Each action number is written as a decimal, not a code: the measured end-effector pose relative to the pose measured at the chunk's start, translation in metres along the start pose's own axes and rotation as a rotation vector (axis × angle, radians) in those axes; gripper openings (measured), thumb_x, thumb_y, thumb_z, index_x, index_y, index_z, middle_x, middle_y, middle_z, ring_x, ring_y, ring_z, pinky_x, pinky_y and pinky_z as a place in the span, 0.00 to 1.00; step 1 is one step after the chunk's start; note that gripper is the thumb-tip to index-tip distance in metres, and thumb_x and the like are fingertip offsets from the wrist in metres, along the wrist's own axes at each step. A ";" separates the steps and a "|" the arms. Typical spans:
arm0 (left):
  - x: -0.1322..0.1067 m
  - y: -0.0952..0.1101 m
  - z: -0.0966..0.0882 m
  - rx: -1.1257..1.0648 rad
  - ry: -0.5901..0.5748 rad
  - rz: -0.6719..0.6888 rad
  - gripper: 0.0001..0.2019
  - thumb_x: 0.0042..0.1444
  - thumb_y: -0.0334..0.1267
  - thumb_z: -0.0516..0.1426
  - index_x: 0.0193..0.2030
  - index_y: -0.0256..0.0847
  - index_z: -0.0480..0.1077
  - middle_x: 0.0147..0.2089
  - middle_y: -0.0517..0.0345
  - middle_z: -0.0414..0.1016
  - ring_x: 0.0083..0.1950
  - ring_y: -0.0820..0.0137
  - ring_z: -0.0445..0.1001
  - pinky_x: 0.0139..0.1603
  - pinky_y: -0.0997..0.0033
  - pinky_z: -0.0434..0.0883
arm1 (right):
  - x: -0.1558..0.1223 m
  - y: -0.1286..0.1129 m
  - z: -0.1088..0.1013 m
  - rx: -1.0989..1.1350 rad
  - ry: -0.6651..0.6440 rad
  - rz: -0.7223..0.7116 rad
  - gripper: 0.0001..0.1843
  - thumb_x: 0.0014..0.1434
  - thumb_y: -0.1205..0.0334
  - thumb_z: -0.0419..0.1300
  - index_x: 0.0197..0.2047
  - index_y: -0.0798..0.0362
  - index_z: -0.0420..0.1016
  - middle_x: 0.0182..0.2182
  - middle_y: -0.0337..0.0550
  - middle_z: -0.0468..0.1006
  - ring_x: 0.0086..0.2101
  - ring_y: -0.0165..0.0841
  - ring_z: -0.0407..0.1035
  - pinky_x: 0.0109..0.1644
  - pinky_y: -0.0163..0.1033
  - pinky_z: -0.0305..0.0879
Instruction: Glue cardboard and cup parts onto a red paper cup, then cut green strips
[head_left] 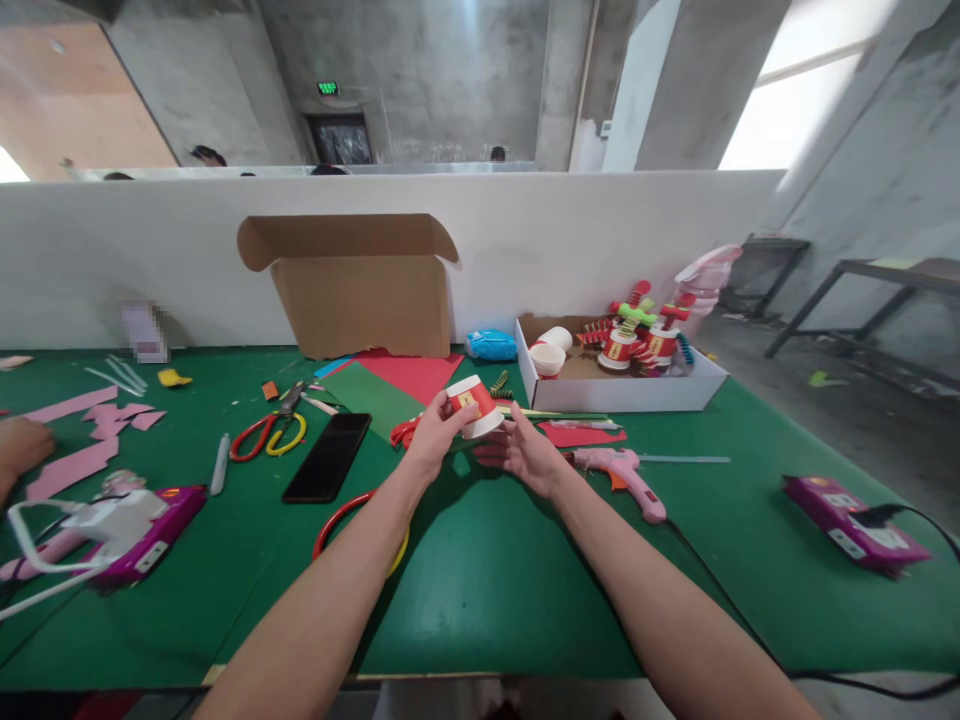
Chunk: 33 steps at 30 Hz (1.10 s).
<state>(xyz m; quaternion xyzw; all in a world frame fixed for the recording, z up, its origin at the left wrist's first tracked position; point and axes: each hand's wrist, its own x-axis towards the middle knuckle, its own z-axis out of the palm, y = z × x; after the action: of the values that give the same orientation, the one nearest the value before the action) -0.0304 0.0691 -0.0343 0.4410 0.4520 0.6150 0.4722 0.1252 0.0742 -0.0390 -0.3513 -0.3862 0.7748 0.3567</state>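
Observation:
My left hand [433,438] grips a red and white paper cup [472,404] held on its side above the green table [480,590], fingers closed round it. My right hand [525,452] is just right of the cup, fingers partly stretched and touching or nearly touching its rim end. A small green scrap [461,465] lies under the hands.
A pink glue gun [626,478], black phone [328,456], red-and-yellow scissors [270,432], red and green paper sheets [397,385], an open cardboard box [360,285] and a white tray [622,392] with finished cup crafts. Purple devices [855,522] with cables lie at both sides. Another person's hand [22,445] is at the left.

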 end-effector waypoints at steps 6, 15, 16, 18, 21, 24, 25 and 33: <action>0.001 -0.002 -0.001 0.062 -0.002 0.033 0.23 0.41 0.47 0.67 0.43 0.40 0.71 0.41 0.55 0.79 0.44 0.65 0.75 0.47 0.66 0.70 | 0.001 0.000 -0.002 -0.020 0.020 0.014 0.31 0.68 0.40 0.43 0.42 0.56 0.76 0.35 0.49 0.81 0.29 0.32 0.76 0.44 0.41 0.73; -0.004 -0.002 -0.003 0.105 -0.238 0.093 0.31 0.41 0.41 0.69 0.54 0.41 0.68 0.51 0.51 0.76 0.53 0.60 0.73 0.53 0.63 0.69 | 0.002 -0.006 -0.009 -0.001 0.049 -0.023 0.27 0.68 0.41 0.44 0.49 0.53 0.74 0.36 0.47 0.83 0.32 0.33 0.77 0.45 0.41 0.73; -0.005 -0.001 -0.003 0.103 -0.265 0.089 0.31 0.41 0.41 0.69 0.54 0.41 0.68 0.51 0.51 0.75 0.53 0.60 0.73 0.54 0.63 0.69 | 0.002 -0.007 -0.010 0.006 0.050 -0.027 0.28 0.69 0.41 0.43 0.50 0.53 0.73 0.37 0.46 0.83 0.33 0.33 0.77 0.44 0.41 0.73; -0.008 0.001 -0.002 0.080 -0.297 0.076 0.31 0.40 0.41 0.69 0.53 0.42 0.68 0.51 0.51 0.74 0.54 0.59 0.72 0.53 0.63 0.69 | 0.001 -0.009 -0.012 0.007 0.059 0.001 0.28 0.70 0.42 0.41 0.51 0.53 0.73 0.36 0.46 0.83 0.31 0.33 0.76 0.39 0.40 0.74; -0.011 0.005 -0.001 0.019 -0.309 0.048 0.31 0.39 0.41 0.70 0.52 0.42 0.69 0.51 0.51 0.73 0.54 0.59 0.72 0.52 0.64 0.70 | -0.001 -0.009 -0.013 -0.010 0.000 0.138 0.35 0.68 0.39 0.37 0.48 0.57 0.74 0.30 0.48 0.82 0.23 0.32 0.74 0.27 0.36 0.71; -0.013 0.009 -0.002 -0.024 -0.305 0.023 0.31 0.38 0.42 0.71 0.51 0.42 0.70 0.48 0.52 0.74 0.52 0.60 0.73 0.49 0.66 0.71 | -0.004 -0.008 -0.012 0.049 -0.161 0.230 0.42 0.66 0.34 0.32 0.47 0.60 0.74 0.31 0.53 0.82 0.23 0.32 0.75 0.23 0.33 0.69; -0.013 0.010 -0.003 -0.035 -0.306 0.017 0.31 0.38 0.43 0.71 0.51 0.42 0.70 0.47 0.53 0.75 0.51 0.61 0.73 0.48 0.67 0.71 | -0.004 -0.007 -0.011 0.084 -0.202 0.232 0.43 0.65 0.33 0.32 0.48 0.60 0.73 0.33 0.54 0.82 0.24 0.33 0.76 0.23 0.33 0.69; -0.006 0.004 -0.001 0.002 -0.203 0.020 0.31 0.41 0.47 0.69 0.53 0.42 0.69 0.47 0.53 0.77 0.47 0.63 0.75 0.45 0.67 0.72 | -0.001 -0.006 -0.009 0.168 -0.086 -0.033 0.26 0.66 0.41 0.48 0.47 0.55 0.72 0.34 0.46 0.81 0.28 0.32 0.75 0.37 0.39 0.74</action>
<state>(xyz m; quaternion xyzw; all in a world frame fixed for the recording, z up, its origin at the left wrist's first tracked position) -0.0307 0.0624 -0.0311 0.5061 0.3978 0.5715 0.5090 0.1349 0.0795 -0.0380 -0.2800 -0.3404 0.8128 0.3808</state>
